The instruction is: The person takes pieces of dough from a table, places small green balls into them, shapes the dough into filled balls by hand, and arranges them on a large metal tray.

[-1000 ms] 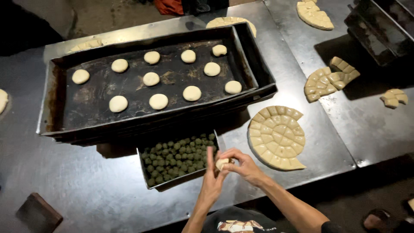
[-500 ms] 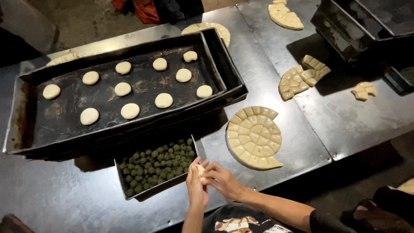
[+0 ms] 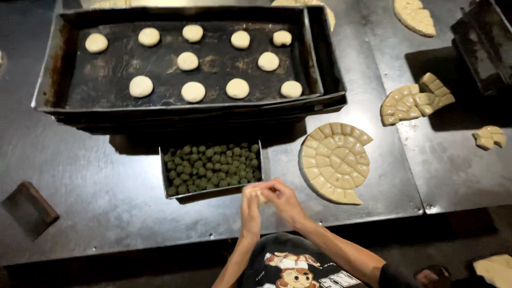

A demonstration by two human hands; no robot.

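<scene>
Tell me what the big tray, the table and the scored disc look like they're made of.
Big tray: dark, worn metal with thin rims. Table: grey sheet metal, dully reflective. Scored disc: pale, matte, probably soft dough, since it's cut into segments.

I see pale cream dough rounds (image 3: 188, 61) on a black baking tray (image 3: 64, 58); dark green balls (image 3: 213, 168) in a grey steel tin (image 3: 213, 194); a beige dough disc (image 3: 334, 161) scored in a grid.
</scene>
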